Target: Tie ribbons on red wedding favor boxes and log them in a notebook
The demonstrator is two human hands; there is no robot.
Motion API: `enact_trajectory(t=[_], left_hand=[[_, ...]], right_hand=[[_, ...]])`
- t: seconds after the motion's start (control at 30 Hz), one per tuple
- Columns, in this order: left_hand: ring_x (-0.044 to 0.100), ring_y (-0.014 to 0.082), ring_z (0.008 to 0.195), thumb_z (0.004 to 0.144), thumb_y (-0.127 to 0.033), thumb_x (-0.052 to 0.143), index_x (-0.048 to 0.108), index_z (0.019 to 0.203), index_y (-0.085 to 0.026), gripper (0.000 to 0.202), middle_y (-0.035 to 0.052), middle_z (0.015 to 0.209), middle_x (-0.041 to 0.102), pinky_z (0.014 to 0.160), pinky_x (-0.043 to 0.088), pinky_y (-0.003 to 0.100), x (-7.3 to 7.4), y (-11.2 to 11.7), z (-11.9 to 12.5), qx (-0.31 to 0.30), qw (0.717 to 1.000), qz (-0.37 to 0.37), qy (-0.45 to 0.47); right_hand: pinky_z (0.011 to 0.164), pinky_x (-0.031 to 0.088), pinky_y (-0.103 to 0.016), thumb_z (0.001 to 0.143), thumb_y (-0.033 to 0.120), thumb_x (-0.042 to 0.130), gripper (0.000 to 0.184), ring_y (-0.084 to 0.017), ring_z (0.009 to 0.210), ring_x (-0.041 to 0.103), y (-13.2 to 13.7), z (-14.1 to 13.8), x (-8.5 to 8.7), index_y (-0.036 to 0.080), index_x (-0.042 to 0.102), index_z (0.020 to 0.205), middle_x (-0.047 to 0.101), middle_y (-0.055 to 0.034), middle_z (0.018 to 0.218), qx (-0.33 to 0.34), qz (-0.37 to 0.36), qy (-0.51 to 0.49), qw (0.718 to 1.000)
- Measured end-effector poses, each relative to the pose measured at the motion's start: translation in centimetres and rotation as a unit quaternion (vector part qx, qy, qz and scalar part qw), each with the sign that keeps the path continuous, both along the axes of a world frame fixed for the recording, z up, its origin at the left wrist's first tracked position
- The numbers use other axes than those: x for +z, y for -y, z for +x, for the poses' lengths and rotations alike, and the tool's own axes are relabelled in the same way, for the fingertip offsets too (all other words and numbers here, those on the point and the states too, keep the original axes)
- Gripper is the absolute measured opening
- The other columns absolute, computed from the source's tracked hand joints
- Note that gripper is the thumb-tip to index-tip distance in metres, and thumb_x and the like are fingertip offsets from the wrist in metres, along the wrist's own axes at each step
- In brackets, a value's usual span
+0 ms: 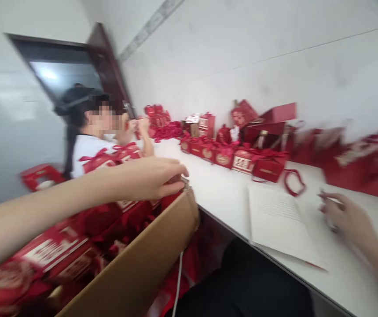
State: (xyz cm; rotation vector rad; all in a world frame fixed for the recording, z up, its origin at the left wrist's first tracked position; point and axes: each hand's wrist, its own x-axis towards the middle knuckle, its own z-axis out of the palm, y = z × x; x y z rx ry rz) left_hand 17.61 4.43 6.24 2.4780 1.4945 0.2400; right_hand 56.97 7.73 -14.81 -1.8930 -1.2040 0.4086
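My left hand (157, 178) reaches across the cardboard box (149, 246) to its far corner. Its fingers curl round the rim there, the thumb on the inner side. Red gift boxes (48, 248) with ribbons and pale printed panels fill this carton. Over the white table (222, 198), my right hand (350, 215) is closed round a slim pen (336, 201), blurred by motion. An open booklet (274, 215) with lines of writing lies just left of that hand, near the table edge.
Red gift boxes (243, 160) stand in a row along the table, with red bags (350, 167) by the wall. A red ribbon loop (295, 182) lies by the booklet. Another person (89, 132) sits at the far left, hands raised. A white cord (178, 281) hangs beside the carton.
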Motion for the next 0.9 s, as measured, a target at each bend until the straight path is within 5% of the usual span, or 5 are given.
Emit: enact_trajectory(t=[0.13, 0.37, 0.57, 0.73, 0.9], left_hand=[[0.059, 0.0237, 0.089, 0.069, -0.026, 0.061, 0.065, 0.077, -0.02, 0.011, 0.0049, 0.085, 0.064, 0.086, 0.04, 0.031, -2.6, -7.2, 10.9, -0.207, 0.976, 0.064, -0.015], [0.06, 0.0246, 0.086, 0.079, -0.021, 0.048, 0.064, 0.083, -0.014, 0.018, 0.0113, 0.087, 0.065, 0.077, 0.043, 0.036, -15.4, -14.4, 25.1, -0.291, 0.952, 0.058, 0.073], [0.058, 0.0206, 0.087, 0.076, -0.03, 0.058, 0.065, 0.09, -0.013, 0.023, 0.0094, 0.093, 0.064, 0.078, 0.045, 0.032, -22.3, -16.0, 27.1, -0.323, 0.935, -0.015, 0.145], [0.055, 0.019, 0.091, 0.079, -0.033, 0.056, 0.066, 0.088, -0.015, 0.022, 0.0065, 0.093, 0.06, 0.085, 0.042, 0.032, -23.7, -17.7, 26.6, -0.33, 0.922, -0.025, 0.198], [0.052, 0.0207, 0.094, 0.078, -0.03, 0.056, 0.065, 0.088, -0.016, 0.019, 0.006, 0.092, 0.06, 0.085, 0.041, 0.033, -24.0, -18.3, 26.8, -0.296, 0.935, -0.032, 0.19]], right_hand=[[0.055, 0.047, -0.024, 0.077, 0.011, 0.048, 0.013, -0.013, 0.055, 0.061, 1.0, 1.0, 0.6, 0.017, 0.059, 0.075, 0.061, -0.0034, 0.058, -0.052, 0.059, -0.264, 0.961], [0.064, 0.054, -0.024, 0.053, 0.023, 0.078, 0.032, -0.017, 0.07, 0.067, -0.3, 0.3, 0.6, 0.017, 0.058, 0.077, 0.069, -0.0052, 0.073, 0.067, 0.156, -0.453, 0.875], [0.034, 0.033, -0.017, 0.065, 0.05, 0.07, 0.046, -0.005, 0.029, 0.038, 0.5, -1.7, 1.9, 0.019, 0.037, 0.055, 0.039, 0.0083, 0.035, 0.088, 0.17, -0.425, 0.884], [0.028, 0.02, -0.017, 0.074, 0.047, 0.057, 0.031, -0.008, 0.03, 0.04, 0.6, -4.2, 0.9, 0.02, 0.042, 0.066, 0.041, 0.0082, 0.041, 0.069, 0.071, -0.386, 0.917], [0.034, 0.026, -0.018, 0.075, 0.044, 0.058, 0.03, -0.007, 0.035, 0.037, 0.3, -5.5, -1.3, 0.02, 0.043, 0.066, 0.046, 0.0061, 0.044, 0.033, 0.033, -0.257, 0.965]])
